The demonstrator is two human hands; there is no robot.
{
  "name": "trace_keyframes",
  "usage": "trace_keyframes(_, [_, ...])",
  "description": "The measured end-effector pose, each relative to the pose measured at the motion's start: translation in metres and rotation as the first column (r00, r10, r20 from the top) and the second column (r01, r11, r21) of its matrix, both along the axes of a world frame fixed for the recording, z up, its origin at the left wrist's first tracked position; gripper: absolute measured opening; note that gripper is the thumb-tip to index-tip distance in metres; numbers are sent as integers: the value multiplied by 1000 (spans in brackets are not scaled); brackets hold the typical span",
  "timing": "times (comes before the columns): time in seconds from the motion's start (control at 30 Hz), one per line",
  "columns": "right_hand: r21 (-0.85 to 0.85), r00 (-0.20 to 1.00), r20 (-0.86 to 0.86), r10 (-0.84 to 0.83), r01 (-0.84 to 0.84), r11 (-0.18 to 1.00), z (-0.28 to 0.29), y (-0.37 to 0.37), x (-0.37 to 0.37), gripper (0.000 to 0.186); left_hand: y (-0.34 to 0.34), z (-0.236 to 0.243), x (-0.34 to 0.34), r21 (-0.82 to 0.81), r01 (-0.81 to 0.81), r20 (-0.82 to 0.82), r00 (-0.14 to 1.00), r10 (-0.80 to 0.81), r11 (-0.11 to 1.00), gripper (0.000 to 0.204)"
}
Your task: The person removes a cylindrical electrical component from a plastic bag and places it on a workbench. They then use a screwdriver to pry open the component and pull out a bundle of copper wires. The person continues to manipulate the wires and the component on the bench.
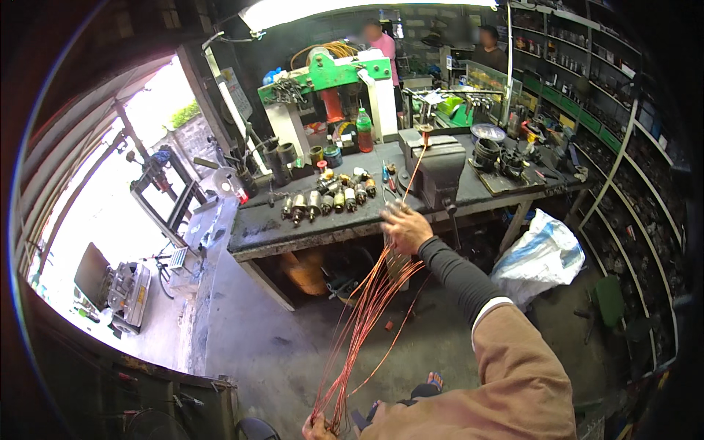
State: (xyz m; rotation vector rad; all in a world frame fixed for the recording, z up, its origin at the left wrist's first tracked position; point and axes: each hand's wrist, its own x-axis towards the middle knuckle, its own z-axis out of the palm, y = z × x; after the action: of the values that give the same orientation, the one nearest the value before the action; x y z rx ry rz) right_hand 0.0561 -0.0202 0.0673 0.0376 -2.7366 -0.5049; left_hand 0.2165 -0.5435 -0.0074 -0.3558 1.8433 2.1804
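A long, loose bundle of reddish copper wires [359, 323] stretches between my hands over the floor. Low in the picture, my left hand [317, 427] is closed around its lower end. My right hand [405, 227], slightly blurred, grips the upper end beside the bench's front edge. From there a single strand rises to the top of the bench vise [434, 158], where a small copper-coloured piece [424, 130] sits. The fingertips of the right hand are partly smeared. Left of the vise lie screwdrivers [389, 174] and several small cylindrical metal parts [326, 201].
A dark workbench [257, 227] runs across, carrying a green press frame [330, 79], a red-liquid bottle [364, 132] and greasy parts [499, 158]. A white sack [543, 257] stands below its right end. Parts shelves [587, 66] line the right. Two people are behind the bench.
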Motion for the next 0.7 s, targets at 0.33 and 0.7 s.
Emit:
trace_keyframes(0.33, [-547, 899, -293, -327, 123, 828, -119, 17, 161, 41, 40, 23, -146, -329, -156, -446, 895, -8, 931, 26])
trace_keyframes(0.7, [-983, 381, 57, -923, 185, 15, -164, -145, 391, 35, 438, 110, -256, -843, -44, -538, 21, -843, 537, 76])
